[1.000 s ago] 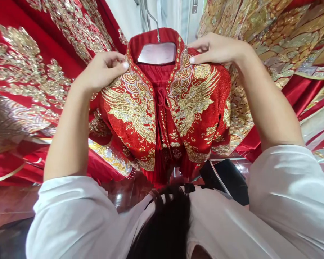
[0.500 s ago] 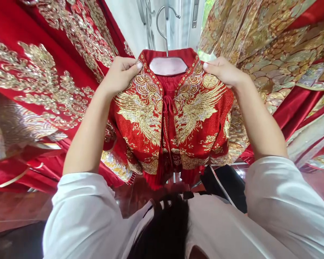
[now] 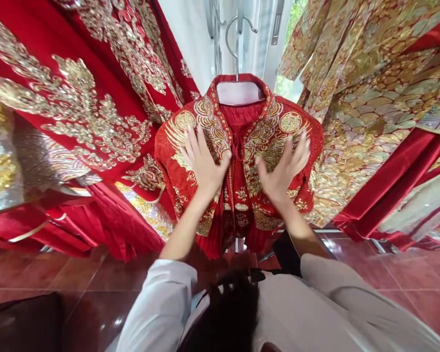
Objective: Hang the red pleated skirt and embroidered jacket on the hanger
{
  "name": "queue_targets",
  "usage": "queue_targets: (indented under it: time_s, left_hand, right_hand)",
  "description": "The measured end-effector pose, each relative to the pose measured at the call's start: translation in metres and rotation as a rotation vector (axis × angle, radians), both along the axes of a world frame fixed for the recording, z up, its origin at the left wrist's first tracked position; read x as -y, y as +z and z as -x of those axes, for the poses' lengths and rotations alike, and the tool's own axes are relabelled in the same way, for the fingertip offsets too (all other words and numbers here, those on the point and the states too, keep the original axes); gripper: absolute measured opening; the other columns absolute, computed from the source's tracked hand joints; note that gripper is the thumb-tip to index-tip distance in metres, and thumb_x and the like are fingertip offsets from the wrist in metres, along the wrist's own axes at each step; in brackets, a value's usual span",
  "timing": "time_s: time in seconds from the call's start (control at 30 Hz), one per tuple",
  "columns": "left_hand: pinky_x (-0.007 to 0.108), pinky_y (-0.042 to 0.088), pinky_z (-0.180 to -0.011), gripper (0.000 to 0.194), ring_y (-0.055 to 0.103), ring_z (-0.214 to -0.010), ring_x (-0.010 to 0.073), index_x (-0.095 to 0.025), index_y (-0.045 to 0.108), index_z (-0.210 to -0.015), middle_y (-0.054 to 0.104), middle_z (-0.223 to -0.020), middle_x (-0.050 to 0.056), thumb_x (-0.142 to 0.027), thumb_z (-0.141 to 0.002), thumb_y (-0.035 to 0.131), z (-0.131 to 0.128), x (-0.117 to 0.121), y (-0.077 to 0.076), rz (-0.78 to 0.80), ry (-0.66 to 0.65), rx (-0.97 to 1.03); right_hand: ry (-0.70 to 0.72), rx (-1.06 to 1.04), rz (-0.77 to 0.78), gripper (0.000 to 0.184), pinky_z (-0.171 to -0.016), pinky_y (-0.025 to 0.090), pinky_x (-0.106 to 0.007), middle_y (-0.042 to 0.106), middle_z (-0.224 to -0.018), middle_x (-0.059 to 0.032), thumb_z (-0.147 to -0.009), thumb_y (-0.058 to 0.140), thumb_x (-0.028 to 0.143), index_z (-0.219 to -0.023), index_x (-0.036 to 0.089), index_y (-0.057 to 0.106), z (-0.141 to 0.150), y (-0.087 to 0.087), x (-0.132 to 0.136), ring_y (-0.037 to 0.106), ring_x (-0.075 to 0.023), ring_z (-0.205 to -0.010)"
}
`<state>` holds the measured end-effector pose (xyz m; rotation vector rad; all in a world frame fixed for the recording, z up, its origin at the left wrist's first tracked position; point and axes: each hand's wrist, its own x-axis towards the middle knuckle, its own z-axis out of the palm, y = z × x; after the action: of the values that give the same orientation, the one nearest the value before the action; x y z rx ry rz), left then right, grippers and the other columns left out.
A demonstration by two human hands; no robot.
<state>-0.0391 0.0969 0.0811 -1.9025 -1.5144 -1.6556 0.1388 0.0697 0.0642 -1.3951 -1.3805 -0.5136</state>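
Observation:
A red jacket (image 3: 168, 142) with gold embroidery hangs from a metal-hooked hanger (image 3: 237, 58), its tied cord (image 3: 237, 144) at the middle of the front. My left hand (image 3: 205, 164) is spread over the chest on the jacket's left side in view. Over the opposite chest panel my right hand (image 3: 284, 173) is also spread, fingers pointing up. Both palms face the cloth, and neither hand grips it. Whether they press on it or hover just in front I cannot tell. The palms cover much of the gold wing embroidery.
A red garment with gold beadwork (image 3: 77, 93) hangs close on the left. Gold scale-patterned garments (image 3: 366, 98) hang on the right. Behind the hanger is a door frame (image 3: 275, 44). Below lies a reddish tiled floor (image 3: 106, 274), with a dark object (image 3: 25, 322) at lower left.
Both hands have let go of the jacket's shoulders and moved down and inward to the chest, fingers now spread. The jacket and hanger sit slightly further right in view.

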Motion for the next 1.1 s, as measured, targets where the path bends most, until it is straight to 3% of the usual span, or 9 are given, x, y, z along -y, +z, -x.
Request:
queue_targets:
  time_s: [0.13,0.23,0.33,0.43,0.6,0.7,0.8,0.9,1.1]
  left_hand:
    - [0.063,0.013,-0.112,0.062,0.020,-0.140,0.0418,-0.008,0.047,-0.130,0.030,-0.146,0.027,-0.038,-0.079,0.063,0.005,0.037,-0.103,0.208,0.135,-0.104]
    - [0.056,0.029,-0.109,0.053,0.036,-0.132,0.0382,-0.006,0.046,-0.131,0.041,-0.139,0.026,-0.022,-0.081,0.054,0.018,0.050,-0.140,0.287,0.184,-0.056]
    - [0.046,0.044,-0.099,0.044,0.055,-0.115,0.0312,-0.009,0.048,-0.127,0.055,-0.122,0.021,-0.017,-0.085,0.041,0.023,0.061,-0.142,0.331,0.151,0.075]
    - [0.041,0.051,-0.086,0.036,0.062,-0.098,0.0278,-0.015,0.055,-0.118,0.061,-0.103,0.016,-0.018,-0.086,0.039,0.013,0.088,-0.131,0.347,0.074,0.142]
    - [0.033,0.054,-0.080,0.033,0.063,-0.090,0.0247,-0.025,0.056,-0.119,0.062,-0.093,0.011,-0.022,-0.089,0.044,-0.027,0.159,-0.120,0.276,-0.153,0.103]
    - [0.031,0.053,-0.067,0.028,0.063,-0.074,0.0244,-0.020,0.062,-0.109,0.058,-0.079,0.010,-0.022,-0.088,0.045,-0.047,0.156,-0.131,0.426,-0.203,0.067]
    - [0.028,0.050,-0.064,0.030,0.060,-0.065,0.0210,-0.015,0.064,-0.103,0.056,-0.078,0.010,-0.014,-0.086,0.039,-0.054,0.110,-0.147,0.529,-0.196,0.074]
    - [0.032,0.049,-0.081,0.037,0.060,-0.083,0.0241,-0.014,0.062,-0.112,0.059,-0.091,0.013,-0.010,-0.082,0.042,-0.049,0.065,-0.158,0.577,-0.244,0.090]
    - [0.031,0.040,-0.100,0.038,0.055,-0.098,0.0211,-0.016,0.059,-0.108,0.059,-0.096,0.008,-0.013,-0.071,0.065,-0.027,0.062,-0.199,0.654,-0.359,0.867]
  right_hand:
    - [0.049,-0.029,0.238,0.062,-0.109,0.017,-0.062,0.023,-0.148,-0.0245,-0.083,0.053,0.042,-0.135,0.010,0.040,0.013,-0.093,0.013,0.014,-0.0388,-0.141]
    - [0.160,-0.128,0.264,0.039,-0.103,0.036,-0.047,0.051,-0.126,-0.0211,-0.087,0.037,0.026,-0.120,0.011,0.053,-0.003,-0.120,0.003,0.046,-0.0290,-0.123]
    - [0.248,-0.246,0.250,0.025,-0.076,0.047,-0.036,0.062,-0.084,-0.0136,-0.081,0.032,0.019,-0.086,0.015,0.057,-0.015,-0.115,0.005,0.059,-0.0225,-0.081]
    - [0.268,-0.299,0.244,0.015,-0.054,0.039,-0.028,0.047,-0.055,-0.0027,-0.077,0.031,0.018,-0.064,0.021,0.039,-0.006,-0.089,0.041,0.047,-0.0155,-0.052]
    - [0.605,-0.222,0.131,0.017,-0.043,0.027,-0.024,0.036,-0.049,0.0033,-0.077,0.034,0.011,-0.064,0.021,0.038,0.018,-0.026,0.130,0.032,-0.0107,-0.041]
    - [0.681,-0.208,0.227,0.014,-0.045,0.028,-0.024,0.039,-0.050,0.0024,-0.075,0.035,0.013,-0.064,0.021,0.036,0.031,-0.015,0.119,0.035,-0.0110,-0.043]
    - [0.620,-0.257,0.447,0.011,-0.050,0.029,-0.025,0.038,-0.050,0.0018,-0.073,0.034,0.014,-0.063,0.021,0.033,0.042,-0.036,0.059,0.036,-0.0118,-0.046]
    - [0.572,-0.318,0.523,0.009,-0.056,0.033,-0.024,0.040,-0.053,0.0015,-0.073,0.036,0.014,-0.066,0.020,0.038,0.046,-0.066,0.007,0.038,-0.0123,-0.051]
    - [0.687,-0.876,0.634,0.016,-0.071,0.045,-0.024,0.059,-0.073,0.0001,-0.074,0.044,0.018,-0.082,0.019,0.058,0.030,-0.140,0.013,0.055,-0.0121,-0.067]
